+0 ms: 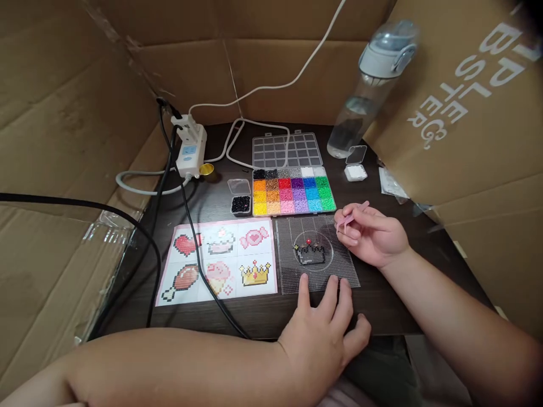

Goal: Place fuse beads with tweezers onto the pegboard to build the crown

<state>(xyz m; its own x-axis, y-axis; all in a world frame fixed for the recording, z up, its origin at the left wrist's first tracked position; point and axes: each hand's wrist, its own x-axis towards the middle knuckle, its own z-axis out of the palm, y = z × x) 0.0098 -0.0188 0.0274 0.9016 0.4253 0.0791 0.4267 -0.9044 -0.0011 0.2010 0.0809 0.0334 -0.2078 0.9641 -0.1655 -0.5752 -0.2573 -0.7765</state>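
Note:
My left hand [324,325] lies with fingers spread, its fingertips at the front edge of a clear pegboard [345,271]. On that board, inside a round outline, small beads form a partly outlined crown [311,252], mostly black with a red bead cluster on top and a yellowish one at the left. At the board's right side, my right hand [373,232] is closed on pink tweezers [354,216]. Whether the tips hold a bead is too small to tell. Left of the board lies a pattern sheet [231,254] with pixel pictures, including a yellow crown.
Behind the board stands an opened bead box [292,192] sorted by colour. Small boxes hold black beads [241,204] and white beads [355,172]. A water bottle [356,113] and power strip [190,150] stand farther back. A black cable [197,237] crosses the sheet. Cardboard walls surround the table.

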